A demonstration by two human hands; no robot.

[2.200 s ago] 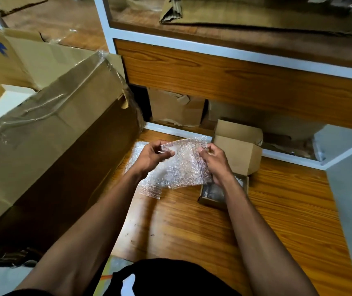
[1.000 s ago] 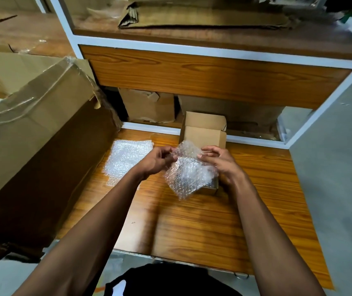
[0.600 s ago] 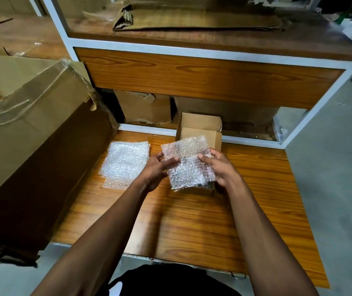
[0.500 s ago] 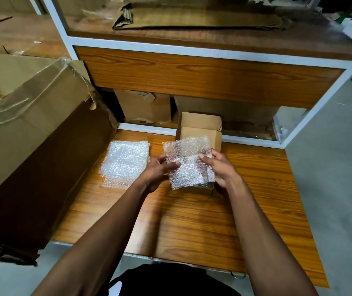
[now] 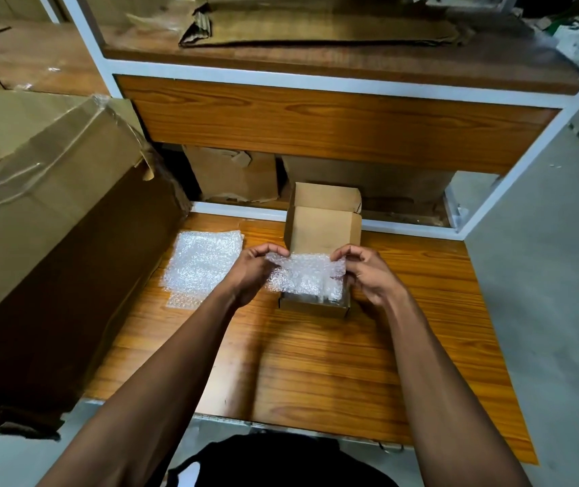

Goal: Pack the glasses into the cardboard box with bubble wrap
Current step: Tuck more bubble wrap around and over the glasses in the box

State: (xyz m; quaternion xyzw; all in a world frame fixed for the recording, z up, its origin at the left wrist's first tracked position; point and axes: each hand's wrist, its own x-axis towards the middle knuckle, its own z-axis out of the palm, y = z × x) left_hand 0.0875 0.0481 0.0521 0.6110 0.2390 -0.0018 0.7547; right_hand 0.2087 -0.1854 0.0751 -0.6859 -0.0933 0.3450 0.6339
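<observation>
Fingers of both our hands pinch the bubble wrap sheet by its top corners, stretched crosswise directly above the open cardboard box.

Dim, warm light; soft arm shadows fell on worktop; wide-angle bending at edges; focus was sharp.

a large taped carton leans beside the wooden shelf.
</observation>
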